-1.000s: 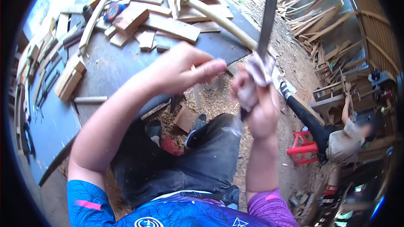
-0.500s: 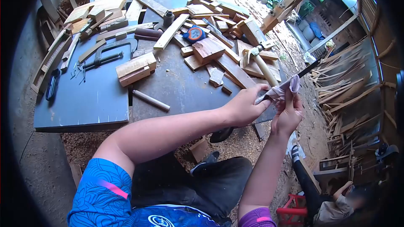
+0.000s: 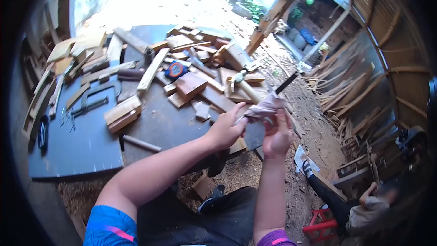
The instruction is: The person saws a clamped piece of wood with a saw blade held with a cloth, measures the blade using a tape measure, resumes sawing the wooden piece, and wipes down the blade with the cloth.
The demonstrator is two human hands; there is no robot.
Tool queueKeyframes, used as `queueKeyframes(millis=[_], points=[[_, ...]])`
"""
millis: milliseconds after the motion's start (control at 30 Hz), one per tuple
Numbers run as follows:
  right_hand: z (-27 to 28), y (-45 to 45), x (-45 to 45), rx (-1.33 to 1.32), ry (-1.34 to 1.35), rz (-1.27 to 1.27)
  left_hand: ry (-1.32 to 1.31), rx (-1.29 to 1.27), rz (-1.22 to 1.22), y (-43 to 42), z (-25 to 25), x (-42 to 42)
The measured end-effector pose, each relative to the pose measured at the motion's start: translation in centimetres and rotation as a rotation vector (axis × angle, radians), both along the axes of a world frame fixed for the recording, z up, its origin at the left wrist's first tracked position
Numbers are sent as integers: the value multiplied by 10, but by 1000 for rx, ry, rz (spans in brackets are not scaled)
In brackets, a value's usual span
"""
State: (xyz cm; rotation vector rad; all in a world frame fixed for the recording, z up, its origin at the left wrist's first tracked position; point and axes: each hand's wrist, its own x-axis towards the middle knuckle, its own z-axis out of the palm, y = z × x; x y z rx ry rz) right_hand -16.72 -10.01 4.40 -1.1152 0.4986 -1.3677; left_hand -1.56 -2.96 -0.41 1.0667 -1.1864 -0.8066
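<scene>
In front of me, my left hand [image 3: 226,128] is closed around the near end of a long, thin tool whose black end [image 3: 287,83] points up and away. Its kind I cannot make out. A pale pinkish cloth [image 3: 267,106] is wrapped about the tool's middle. Fingers of my right hand [image 3: 278,137] pinch the cloth from the right side, covering part of it. Just beyond the cloth lies a hammer [image 3: 246,87] with a pale wooden handle, resting on wood pieces.
The worktable [image 3: 73,155] carries a heap of wood offcuts, a tape measure [image 3: 175,70], a C-clamp [image 3: 98,100] and a wooden rod [image 3: 142,143]. At lower right, a person [image 3: 368,212] sits near a red stool [image 3: 320,224]. Wood strips [image 3: 343,93] lean along the right wall.
The camera view has shifted, so the table appears lower and further left. My hands still hold the tool and cloth; the cloth's folds are differently arranged, and the right hand's fingers have moved.
</scene>
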Motion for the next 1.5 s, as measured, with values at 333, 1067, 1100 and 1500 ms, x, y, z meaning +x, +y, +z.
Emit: queueKeyframes(millis=[333,1067,1100,1500], points=[[17,46,14,-859,553,-282,-470,53,65,-9,-22,4],[-8,-10,17,-640,1382,340,-104,-140,527,-11,-1,47],[-4,-9,5,-599,1394,266,-119,-128,541,-10,1,47],[18,63,-43,-437,903,-517,-91,-180,495,-11,4,39]])
